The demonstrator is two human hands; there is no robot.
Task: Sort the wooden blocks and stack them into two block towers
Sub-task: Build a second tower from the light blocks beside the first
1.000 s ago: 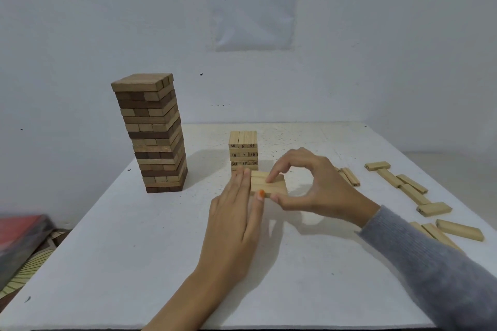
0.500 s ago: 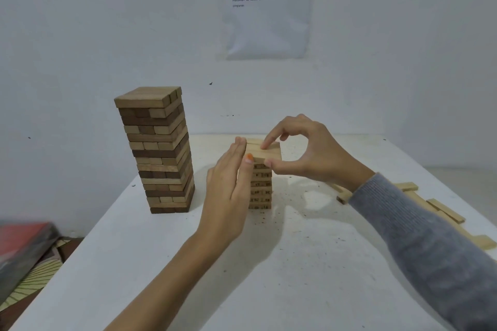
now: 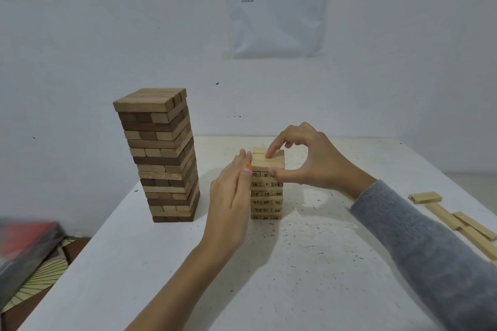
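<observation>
now, pale tower [image 3: 266, 197], right hand [image 3: 309, 162] in a pinch on its top layer [image 3: 261, 163], left hand [image 3: 231, 196] flat against its side

Right arm is wearing a grey sleeve [image 3: 425, 244] in a fine ribbed knit, fitting closely and ending at the wrist, leaving the right hand [image 3: 312, 164] uncovered. Left forearm [image 3: 172, 285] is showing bare from the lower frame edge up to the left hand [image 3: 231, 196]. One nail [image 3: 247, 167] on that hand is carrying bright orange polish.
</observation>
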